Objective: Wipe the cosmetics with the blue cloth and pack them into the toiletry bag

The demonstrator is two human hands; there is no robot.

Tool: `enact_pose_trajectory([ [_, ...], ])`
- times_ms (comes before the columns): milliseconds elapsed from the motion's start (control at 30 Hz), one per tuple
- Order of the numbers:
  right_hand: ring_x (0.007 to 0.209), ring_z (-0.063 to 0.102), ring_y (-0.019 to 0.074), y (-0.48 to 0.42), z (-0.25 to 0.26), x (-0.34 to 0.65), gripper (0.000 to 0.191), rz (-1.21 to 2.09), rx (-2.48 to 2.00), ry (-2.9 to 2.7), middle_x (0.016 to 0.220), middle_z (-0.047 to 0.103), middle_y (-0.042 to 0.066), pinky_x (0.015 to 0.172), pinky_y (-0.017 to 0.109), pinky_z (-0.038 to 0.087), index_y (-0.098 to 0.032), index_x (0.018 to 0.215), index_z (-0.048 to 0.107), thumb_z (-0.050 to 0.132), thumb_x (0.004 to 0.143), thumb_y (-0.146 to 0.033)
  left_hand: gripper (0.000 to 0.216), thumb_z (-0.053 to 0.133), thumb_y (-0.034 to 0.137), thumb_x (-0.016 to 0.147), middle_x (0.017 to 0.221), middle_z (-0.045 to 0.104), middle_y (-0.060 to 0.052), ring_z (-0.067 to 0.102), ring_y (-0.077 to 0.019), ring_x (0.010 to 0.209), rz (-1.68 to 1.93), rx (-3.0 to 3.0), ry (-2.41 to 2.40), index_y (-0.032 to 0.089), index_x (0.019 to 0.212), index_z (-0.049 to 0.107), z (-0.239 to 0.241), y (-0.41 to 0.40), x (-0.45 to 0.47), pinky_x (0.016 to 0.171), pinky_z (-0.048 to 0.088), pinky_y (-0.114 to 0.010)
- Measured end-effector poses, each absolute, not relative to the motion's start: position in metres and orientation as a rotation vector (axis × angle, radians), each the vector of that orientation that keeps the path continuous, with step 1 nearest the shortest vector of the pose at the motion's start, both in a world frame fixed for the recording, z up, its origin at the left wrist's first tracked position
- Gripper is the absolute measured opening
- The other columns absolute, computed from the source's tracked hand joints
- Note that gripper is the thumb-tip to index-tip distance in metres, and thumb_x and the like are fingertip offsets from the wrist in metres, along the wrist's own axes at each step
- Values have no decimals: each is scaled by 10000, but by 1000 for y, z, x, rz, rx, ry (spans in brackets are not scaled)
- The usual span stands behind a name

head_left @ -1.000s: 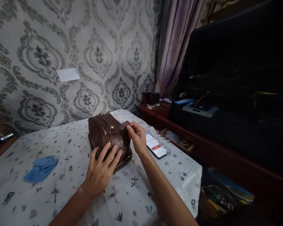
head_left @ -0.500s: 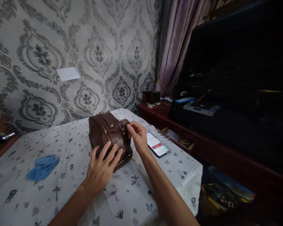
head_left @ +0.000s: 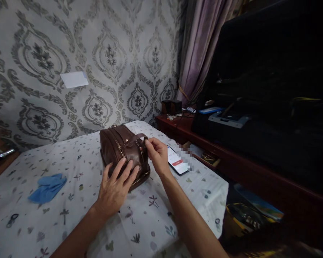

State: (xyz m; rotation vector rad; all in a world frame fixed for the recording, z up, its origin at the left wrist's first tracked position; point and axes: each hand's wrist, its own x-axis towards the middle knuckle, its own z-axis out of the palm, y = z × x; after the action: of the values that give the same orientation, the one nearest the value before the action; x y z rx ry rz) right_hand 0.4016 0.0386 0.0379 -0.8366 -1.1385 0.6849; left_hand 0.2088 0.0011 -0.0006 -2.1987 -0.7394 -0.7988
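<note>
A brown leather bag with gold zips lies on a table covered by a white patterned cloth. My left hand rests flat on the bag's near end, fingers spread. My right hand pinches something small at the bag's right end, by the strap; it looks like a zip pull, but I cannot make it out.
A phone with a lit screen lies just right of the bag. A blue cloth sits at the left. A dark wooden cabinet with a large dark screen stands along the right. Patterned wallpaper is behind.
Both hands stay on the bag in much the same pose. The view has shifted slightly, so everything sits a little higher and further left.
</note>
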Motion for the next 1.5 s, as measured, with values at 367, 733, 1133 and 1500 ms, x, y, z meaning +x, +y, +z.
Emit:
enact_pose_trajectory([
  [367, 524, 443, 106, 33, 38, 388, 182, 337, -975, -1044, 747, 616, -19, 515, 254, 373, -217, 867, 586, 655, 847, -385, 406, 482, 153, 975, 1383, 643, -71, 487, -287, 1344, -799, -2209, -744, 224, 1350, 618, -1, 2, 210, 1191, 209, -533],
  [733, 815, 661, 172, 13, 59, 354, 229, 28, -1086, -1624, 991, 691, 79, 708, 276, 521, -192, 1074, 697, 499, 961, -217, 303, 499, 187, 978, 1304, 687, -51, 487, -281, 1346, -858, -2238, -736, 251, 1198, 697, -4, 4, 211, 1167, 254, -529],
  [1133, 899, 700, 194, 20, 89, 365, 180, -92, -1363, -2063, 1083, 723, 55, 715, 270, 498, -221, 1021, 674, 520, 958, -152, 328, 492, 198, 988, 1344, 658, -48, 470, -277, 1356, -757, -2203, -732, 243, 1272, 649, -1, 3, 207, 1120, 300, -527],
  [1500, 809, 728, 172, -5, 50, 362, 211, -175, -1240, -1925, 925, 750, 61, 698, 233, 542, -207, 991, 695, 488, 988, -162, 270, 557, 209, 948, 1221, 709, -41, 477, -273, 1353, -776, -2265, -705, 275, 1164, 706, -7, 8, 204, 1139, 284, -535],
])
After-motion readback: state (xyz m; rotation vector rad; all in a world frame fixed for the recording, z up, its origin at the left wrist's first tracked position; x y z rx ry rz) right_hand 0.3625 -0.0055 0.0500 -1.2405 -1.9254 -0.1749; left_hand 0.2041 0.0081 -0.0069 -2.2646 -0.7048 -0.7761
